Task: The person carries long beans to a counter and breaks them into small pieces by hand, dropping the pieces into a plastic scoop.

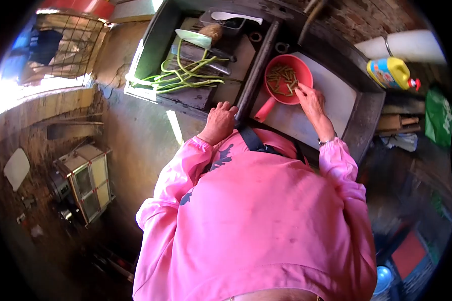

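Note:
My right hand [312, 103] reaches over the near right rim of a red plastic strainer-like bowl with a handle [306, 69]. Its fingertips are pinched together at the cut long beans [282, 79] inside. The red bowl stands in the right basin, its handle toward me. My left hand [221, 123] rests on the front edge of the sink unit, fingers spread a little and holding nothing. Beyond it, whole long beans [186, 75] lie loosely across a dark board in the left basin. A knife [193, 38] with a broad pale blade lies behind them.
A brown round tuber-like thing [212, 33], a white spoon [236, 17] and a clear tray are at the left basin's back. A divider [260, 65] separates the basins. To the right are a yellow bottle [389, 73] and a green bag [439, 118]. A small cabinet [88, 183] stands low left.

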`<control>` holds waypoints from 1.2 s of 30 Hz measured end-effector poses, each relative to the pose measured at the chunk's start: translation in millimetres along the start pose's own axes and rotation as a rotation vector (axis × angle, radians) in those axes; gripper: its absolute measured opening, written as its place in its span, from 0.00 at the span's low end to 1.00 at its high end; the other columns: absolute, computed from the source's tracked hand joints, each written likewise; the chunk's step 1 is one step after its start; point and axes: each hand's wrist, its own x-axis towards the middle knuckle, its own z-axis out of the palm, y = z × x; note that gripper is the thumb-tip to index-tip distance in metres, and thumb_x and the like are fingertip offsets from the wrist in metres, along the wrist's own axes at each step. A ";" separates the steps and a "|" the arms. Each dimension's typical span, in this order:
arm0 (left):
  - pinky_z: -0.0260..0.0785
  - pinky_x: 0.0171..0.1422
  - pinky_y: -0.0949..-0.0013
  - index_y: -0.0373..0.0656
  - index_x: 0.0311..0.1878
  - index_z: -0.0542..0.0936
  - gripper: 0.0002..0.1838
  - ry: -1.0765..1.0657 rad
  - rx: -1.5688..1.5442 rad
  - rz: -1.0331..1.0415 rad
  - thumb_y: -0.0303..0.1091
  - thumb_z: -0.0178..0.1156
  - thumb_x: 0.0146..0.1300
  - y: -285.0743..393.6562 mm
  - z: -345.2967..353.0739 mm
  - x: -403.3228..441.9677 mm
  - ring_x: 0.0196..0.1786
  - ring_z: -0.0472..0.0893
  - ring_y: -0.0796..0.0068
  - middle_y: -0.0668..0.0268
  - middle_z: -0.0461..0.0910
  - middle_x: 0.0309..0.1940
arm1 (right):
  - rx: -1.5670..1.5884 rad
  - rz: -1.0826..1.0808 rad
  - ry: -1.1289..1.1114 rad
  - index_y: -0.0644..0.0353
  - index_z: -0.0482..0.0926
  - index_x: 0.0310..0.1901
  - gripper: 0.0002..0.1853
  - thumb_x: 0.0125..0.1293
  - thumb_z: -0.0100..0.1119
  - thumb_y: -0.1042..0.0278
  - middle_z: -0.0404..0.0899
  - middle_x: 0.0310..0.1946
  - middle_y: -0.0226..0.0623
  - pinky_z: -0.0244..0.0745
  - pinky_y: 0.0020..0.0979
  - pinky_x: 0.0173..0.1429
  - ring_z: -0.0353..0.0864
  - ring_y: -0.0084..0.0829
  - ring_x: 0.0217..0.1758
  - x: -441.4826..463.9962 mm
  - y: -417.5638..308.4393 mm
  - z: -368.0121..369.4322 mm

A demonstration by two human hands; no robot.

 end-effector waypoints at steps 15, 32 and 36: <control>0.69 0.46 0.58 0.46 0.43 0.80 0.15 0.035 0.400 -0.066 0.24 0.56 0.50 -143.3 -37.8 72.3 0.49 0.75 0.61 0.61 0.73 0.43 | 0.208 -0.063 -0.168 0.62 0.82 0.47 0.14 0.63 0.61 0.64 0.83 0.34 0.51 0.78 0.38 0.41 0.85 0.46 0.38 -25.5 -42.9 41.5; 0.67 0.45 0.57 0.43 0.37 0.74 0.09 0.249 0.354 0.051 0.25 0.56 0.50 -58.2 -140.4 61.2 0.42 0.77 0.60 0.61 0.74 0.34 | 0.963 0.237 -0.470 0.68 0.78 0.51 0.19 0.71 0.54 0.59 0.82 0.29 0.33 0.77 0.23 0.34 0.80 0.20 0.29 -29.9 -72.2 44.0; 0.67 0.44 0.57 0.42 0.38 0.73 0.09 0.327 0.251 0.017 0.23 0.55 0.51 -13.9 -168.8 37.3 0.41 0.76 0.57 0.59 0.73 0.33 | 0.984 0.343 -0.643 0.67 0.75 0.55 0.29 0.70 0.52 0.45 0.83 0.34 0.38 0.76 0.18 0.34 0.81 0.21 0.30 -18.5 -113.7 15.3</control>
